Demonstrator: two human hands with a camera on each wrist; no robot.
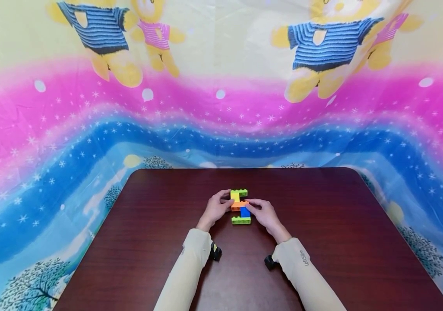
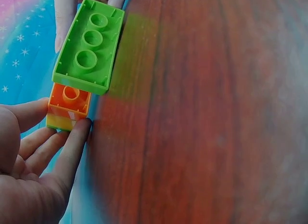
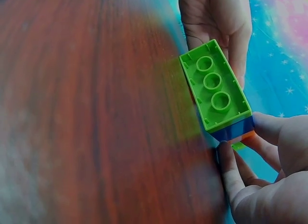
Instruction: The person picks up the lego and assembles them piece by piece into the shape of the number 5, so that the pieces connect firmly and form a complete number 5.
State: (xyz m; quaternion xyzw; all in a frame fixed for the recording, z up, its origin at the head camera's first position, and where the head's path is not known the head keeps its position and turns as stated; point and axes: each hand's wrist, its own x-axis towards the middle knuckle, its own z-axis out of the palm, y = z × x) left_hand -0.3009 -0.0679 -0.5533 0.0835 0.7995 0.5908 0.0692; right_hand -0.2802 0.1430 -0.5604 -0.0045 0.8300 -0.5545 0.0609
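Several toy building bricks are joined into a zigzag figure between the two hands. From its far end to its near end run a green brick [image 1: 241, 191], a yellow brick [image 1: 235, 197], an orange brick [image 1: 237, 206], a blue brick [image 1: 245, 212] and another green brick [image 1: 241, 220]. My left hand [image 1: 216, 210] pinches the figure at the orange brick [image 2: 70, 99], its thumb and fingers on opposite sides. With thumb and fingertips, my right hand [image 1: 265, 214] grips around the blue brick [image 3: 233, 129]. The near green brick [image 3: 216, 89] shows its hollow underside with round tubes.
A dark reddish-brown table [image 1: 159, 190] with rounded far corners lies under the hands. Behind it hangs a cloth [image 1: 221, 112] printed with bears and snowflakes. A small black device [image 1: 215, 251] sits at the left wrist, and another black device [image 1: 270, 262] at the right.
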